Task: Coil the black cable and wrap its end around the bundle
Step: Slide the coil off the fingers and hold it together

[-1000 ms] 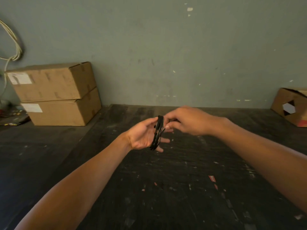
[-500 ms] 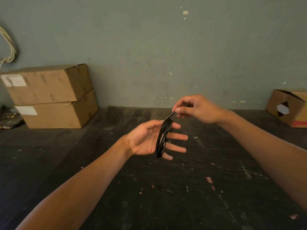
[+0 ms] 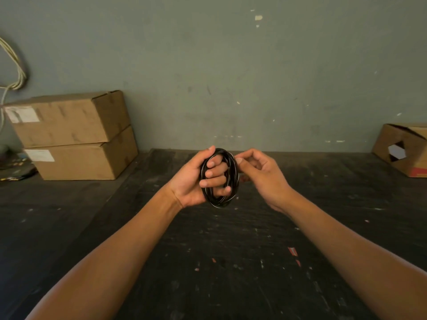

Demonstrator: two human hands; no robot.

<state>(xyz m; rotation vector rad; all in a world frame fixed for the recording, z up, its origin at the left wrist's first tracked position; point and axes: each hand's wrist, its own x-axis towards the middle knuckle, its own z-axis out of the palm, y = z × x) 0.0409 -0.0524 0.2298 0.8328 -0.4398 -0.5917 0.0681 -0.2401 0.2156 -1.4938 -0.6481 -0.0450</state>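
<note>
1. The cable (image 3: 219, 179) is already a coil of several loops, held in the air above the middle of the bench (image 3: 231, 262), nearer its far edge, touching nothing but the hands.
2. The left hand (image 3: 198, 179) has the coil: its fingers (image 3: 216, 173) pass through the opening and curl over the near strands, thumb up against the top of the loop. That grip is clenched on the cable and should stay so, since it alone keeps the loops stacked.
3. The right hand (image 3: 258, 172) is at the coil's right side, thumb and forefinger pinched at the strands. It seems to hold the free end, but the end itself is too small to make out.
4. The step in hand, as I judge it, is the wrap: lead the end across the bundle, through the opening and round again.
5. To do it well, keep the end taut on each pass so that the turns bite and sit side by side.
6. Shift the left fingers aside a little before each pass; otherwise they get bound in.
7. Wrap at the right side, away from the left palm, where the strands lie bare.
8. Main risk: loosening the left hand early lets the springy loops fan apart.
</note>
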